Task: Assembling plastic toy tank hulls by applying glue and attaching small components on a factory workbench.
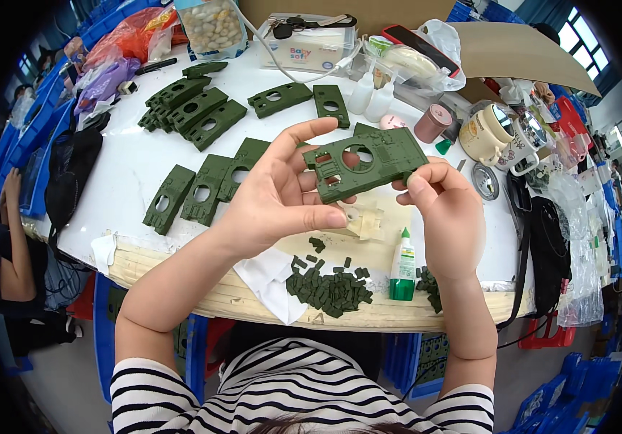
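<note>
Above the middle of the table, a dark green plastic model tank hull [398, 155] with a round opening is held up and slightly tilted. My right hand [450, 210] pinches its right end between thumb and fingers. My left hand [276, 189] cups its left end, thumb near the lower edge, other fingers partly hidden behind it; the index finger stretches above it. Below the hull sits a cream-coloured fixture [367, 223], partly covered. A white glue bottle [403, 264] with green tip and base stands near the front edge, beside a pile of small dark green parts [331, 291].
More green hulls [206, 189] lie left and behind, several of them stacked [181, 101]. A white cloth [273, 278] lies at the front edge. At the right are a cream mug [483, 134], a pink canister [432, 123] and white squeeze bottles [380, 101]. Blue bins [427, 362] stand below the table.
</note>
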Demonstrator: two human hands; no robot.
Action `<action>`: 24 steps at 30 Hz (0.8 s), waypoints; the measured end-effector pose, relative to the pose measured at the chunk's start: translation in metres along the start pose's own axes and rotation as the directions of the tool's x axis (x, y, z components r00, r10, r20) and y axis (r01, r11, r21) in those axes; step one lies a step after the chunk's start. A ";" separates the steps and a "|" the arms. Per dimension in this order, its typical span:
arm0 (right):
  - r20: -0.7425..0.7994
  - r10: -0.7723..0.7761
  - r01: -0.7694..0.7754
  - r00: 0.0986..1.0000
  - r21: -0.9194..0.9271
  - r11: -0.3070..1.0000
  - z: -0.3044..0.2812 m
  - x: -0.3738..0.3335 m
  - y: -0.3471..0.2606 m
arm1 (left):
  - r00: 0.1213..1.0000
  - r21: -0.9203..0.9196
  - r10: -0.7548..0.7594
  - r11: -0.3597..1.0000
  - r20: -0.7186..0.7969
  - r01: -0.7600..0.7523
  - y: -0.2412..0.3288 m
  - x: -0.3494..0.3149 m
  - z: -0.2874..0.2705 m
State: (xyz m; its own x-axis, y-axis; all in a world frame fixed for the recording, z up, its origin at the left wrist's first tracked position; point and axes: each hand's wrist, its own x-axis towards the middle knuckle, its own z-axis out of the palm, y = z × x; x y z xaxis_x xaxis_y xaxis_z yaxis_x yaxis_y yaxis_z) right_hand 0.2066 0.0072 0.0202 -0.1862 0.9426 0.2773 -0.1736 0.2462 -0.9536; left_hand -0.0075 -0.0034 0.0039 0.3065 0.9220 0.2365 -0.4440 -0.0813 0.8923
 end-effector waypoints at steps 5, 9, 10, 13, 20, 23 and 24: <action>0.041 -0.031 0.029 0.999 0.067 0.997 0.015 -0.014 0.013 | 0.987 0.049 0.002 0.999 -0.161 0.006 -0.004 -0.004 -0.001; 0.179 -0.084 0.088 0.980 -0.017 0.996 0.013 -0.016 0.012 | 0.983 -0.021 0.099 0.994 -0.152 -0.103 -0.005 -0.002 -0.010; 0.199 -0.107 0.123 0.974 -0.071 0.990 0.011 -0.015 0.009 | 0.981 -0.072 0.125 0.988 -0.148 -0.137 -0.005 0.000 -0.012; 0.192 -0.186 0.219 0.964 -0.166 0.962 0.005 -0.011 0.000 | 0.986 -0.124 0.096 0.986 -0.136 -0.113 0.004 0.005 -0.017; 0.056 -0.174 0.180 0.983 -0.142 0.973 -0.005 -0.006 -0.006 | 0.982 -0.176 -0.155 0.969 0.112 0.173 0.003 0.001 -0.006; 0.120 -0.137 0.160 0.983 -0.209 0.965 -0.002 -0.008 -0.004 | 0.935 -0.212 -0.278 0.922 0.219 0.324 -0.007 -0.009 0.004; 0.148 -0.128 0.160 0.981 -0.233 0.959 0.000 -0.009 -0.003 | 0.908 -0.125 -0.343 0.916 0.241 0.380 -0.004 -0.011 0.005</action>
State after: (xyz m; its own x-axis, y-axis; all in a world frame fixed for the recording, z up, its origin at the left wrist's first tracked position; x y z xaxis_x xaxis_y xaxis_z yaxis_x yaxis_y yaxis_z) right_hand 0.2084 -0.0020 0.0209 -0.3037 0.8595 0.4111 0.0289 0.4396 -0.8977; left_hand -0.0046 -0.0149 0.0000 0.6337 0.7736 0.0009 -0.3959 0.3233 0.8595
